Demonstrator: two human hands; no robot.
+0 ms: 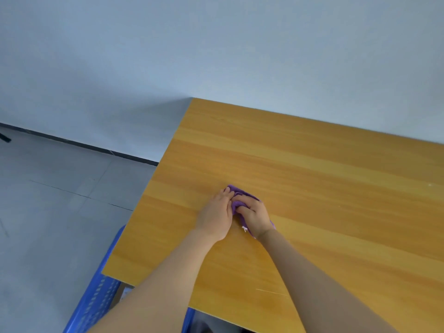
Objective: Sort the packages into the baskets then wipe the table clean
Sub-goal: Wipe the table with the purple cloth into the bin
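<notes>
A purple cloth (236, 194) lies bunched on the wooden table (324, 179), near its left part. My right hand (255, 213) grips the cloth with curled fingers and presses it to the tabletop. My left hand (216, 213) lies beside it, fingertips on the cloth's left fold. Most of the cloth is hidden under both hands. No packages show on the table.
A blue plastic basket (96, 301) with a perforated wall stands on the floor under the table's near left corner; its contents are mostly hidden. The table's far edge meets a pale wall. Grey tiled floor (55, 200) lies to the left.
</notes>
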